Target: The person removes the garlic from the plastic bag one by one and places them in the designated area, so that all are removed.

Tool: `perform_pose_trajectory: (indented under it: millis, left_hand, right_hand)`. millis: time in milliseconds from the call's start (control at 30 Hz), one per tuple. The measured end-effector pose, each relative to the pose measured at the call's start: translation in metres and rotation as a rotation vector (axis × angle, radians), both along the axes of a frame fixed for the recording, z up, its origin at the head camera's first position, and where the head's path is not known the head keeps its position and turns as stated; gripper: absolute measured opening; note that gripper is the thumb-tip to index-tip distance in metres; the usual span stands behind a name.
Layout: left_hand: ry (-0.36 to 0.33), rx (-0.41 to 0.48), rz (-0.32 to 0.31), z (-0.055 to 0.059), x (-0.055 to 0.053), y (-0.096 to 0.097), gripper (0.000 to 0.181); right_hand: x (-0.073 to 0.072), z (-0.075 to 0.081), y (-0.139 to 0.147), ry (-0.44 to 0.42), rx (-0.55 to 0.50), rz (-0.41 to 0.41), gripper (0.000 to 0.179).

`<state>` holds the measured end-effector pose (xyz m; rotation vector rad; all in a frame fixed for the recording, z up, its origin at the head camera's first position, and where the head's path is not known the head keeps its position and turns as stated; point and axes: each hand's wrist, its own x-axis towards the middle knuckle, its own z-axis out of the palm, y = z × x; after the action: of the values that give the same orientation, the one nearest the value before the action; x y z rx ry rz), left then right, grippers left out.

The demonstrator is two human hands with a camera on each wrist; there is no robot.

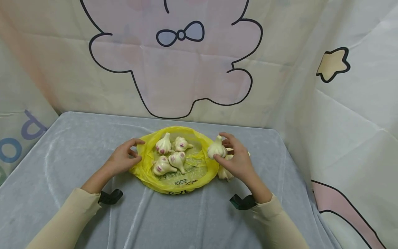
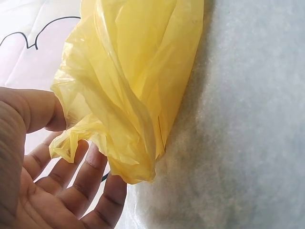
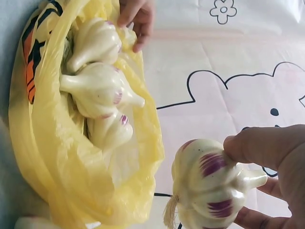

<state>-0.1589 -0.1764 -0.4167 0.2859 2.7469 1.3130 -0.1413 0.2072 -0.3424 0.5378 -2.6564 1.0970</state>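
A yellow plastic bag [image 1: 212, 171] lies with its mouth spread wide, and several white garlic bulbs [image 1: 163, 166] with purple streaks sit inside it. My left hand [image 1: 122, 157] pinches the bag's left rim; in the left wrist view the crumpled yellow film [image 2: 126, 105] runs between thumb and fingers. Over the bag's right rim, my right hand [image 1: 236, 159] grips a single garlic bulb [image 3: 205, 183] between thumb and fingers, its stem toward the palm in the right wrist view. More garlic [image 1: 225, 174] lies on the table beside the bag, partly hidden behind the right hand.
A grey velvety cloth [image 1: 174, 221] covers the table. Printed curtains [image 1: 192, 72] hang along the back and both sides. Each wrist wears a dark strap mount, such as the right one [image 1: 244, 202].
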Motion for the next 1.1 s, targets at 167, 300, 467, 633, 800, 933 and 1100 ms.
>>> perform_pose_trajectory:
  millis: [167, 300, 467, 633, 800, 933, 1100]
  left_hand:
    - [-0.010, 0.002, 0.006, -0.001, 0.001, 0.000, 0.050]
    - [-0.010, 0.006, 0.002, -0.001, 0.001, -0.001, 0.051]
    - [-0.011, 0.013, -0.001, 0.000, 0.002, -0.001, 0.050]
    - [0.000, 0.014, -0.006, 0.001, 0.002, -0.001, 0.050]
    - [0.006, 0.015, -0.012, 0.001, 0.002, -0.001, 0.051]
    - [0.003, 0.010, -0.008, 0.000, 0.002, -0.002, 0.050]
    - [0.007, 0.008, -0.011, 0.001, 0.002, -0.002, 0.051]
  right_hand:
    - [0.000, -0.002, 0.013, -0.004, 0.012, -0.026, 0.068]
    - [0.001, -0.004, 0.026, -0.014, 0.016, -0.054, 0.068]
    - [0.003, -0.007, 0.041, -0.038, 0.058, -0.105, 0.069]
    - [0.006, -0.011, 0.054, -0.046, 0.100, -0.137, 0.068]
    - [0.009, -0.018, 0.066, -0.033, 0.133, -0.142, 0.067]
    - [0.011, -0.026, 0.075, -0.031, 0.164, -0.145, 0.066]
    - [0.014, -0.034, 0.083, -0.023, 0.182, -0.150, 0.066]
